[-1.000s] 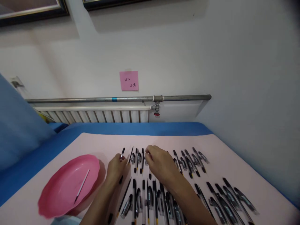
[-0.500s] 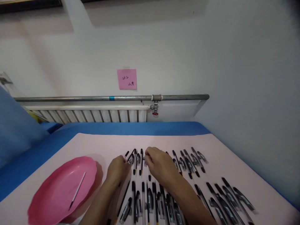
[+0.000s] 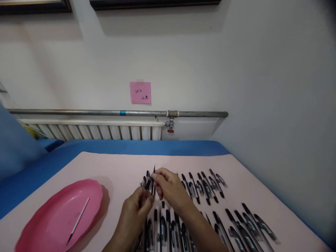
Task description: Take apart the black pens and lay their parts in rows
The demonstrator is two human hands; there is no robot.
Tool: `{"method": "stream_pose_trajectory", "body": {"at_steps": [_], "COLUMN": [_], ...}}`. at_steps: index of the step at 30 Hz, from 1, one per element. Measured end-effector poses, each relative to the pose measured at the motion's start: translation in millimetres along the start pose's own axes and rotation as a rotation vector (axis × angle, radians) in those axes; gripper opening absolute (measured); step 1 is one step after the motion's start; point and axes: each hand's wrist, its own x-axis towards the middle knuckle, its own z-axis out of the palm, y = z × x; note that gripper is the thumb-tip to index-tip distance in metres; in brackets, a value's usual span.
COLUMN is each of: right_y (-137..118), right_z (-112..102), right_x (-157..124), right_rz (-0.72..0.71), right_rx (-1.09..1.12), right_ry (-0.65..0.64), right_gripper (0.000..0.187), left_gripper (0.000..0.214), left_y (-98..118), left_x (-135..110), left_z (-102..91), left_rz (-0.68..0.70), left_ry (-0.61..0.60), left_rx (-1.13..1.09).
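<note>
My left hand [image 3: 137,207] and my right hand [image 3: 168,187] meet just above the pink sheet [image 3: 115,168]. Together they pinch small black pen parts [image 3: 151,181], one thin piece pointing up between the fingertips. Both hands have their fingers closed. Under and around them lie rows of black-and-clear pens [image 3: 202,183], several in a far row and several more in a near row [image 3: 244,227]. Which hand holds which piece I cannot make out.
A pink oval plate [image 3: 42,224] at the near left holds one thin white refill [image 3: 78,221]. A blue cloth [image 3: 147,147] edges the sheet, with a radiator [image 3: 89,131], a pipe and a pink sticky note [image 3: 140,92] on the wall behind.
My left hand has moved right and nearer, meeting my right hand, and both have lifted pen parts off the sheet. The camera view has shifted a little.
</note>
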Motion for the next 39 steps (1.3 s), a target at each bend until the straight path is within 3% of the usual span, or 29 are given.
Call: {"method": "stream_pose_trajectory", "body": {"at_steps": [4,8,10,15,20,30,39], "right_y": [-7,-19,-24,-25,-23,-25,-35], "right_z": [-9,-17,-16,-7,-10,-11,-15], "right_x": [0,-2,-5,-13,-12,-15,-21], "right_rz": [-0.124,-0.266,-0.280,-0.316,-0.348,-0.350,-0.338], "right_rx": [0.132,0.430,0.466,0.325,0.323,0.145,-0.087], "right_ry": [0.222,0.359,0.336,0.289,0.360,0.339,0.289], "right_gripper": [0.020,0.020,0.019,0.019,0.019,0.021,0.026], "left_gripper": [0.032,0.037,0.036,0.034,0.036,0.038,0.034], "left_y": [8,15,17,18,16,-1,-5], "left_x": [-2,-7,-9,-11,-11,-8,-3], "left_z": [-4.2,-9.8,-10.6,-14.1,-18.4,-13.0,-14.9], "left_rz": [-0.028,-0.039,-0.002,0.068,0.063,0.054,0.123], "left_ry": [-0.044,-0.091,-0.082,-0.130,-0.156,-0.097,-0.140], "left_rx": [-0.237,-0.263,-0.250,-0.218,-0.216,-0.238,-0.117]}}
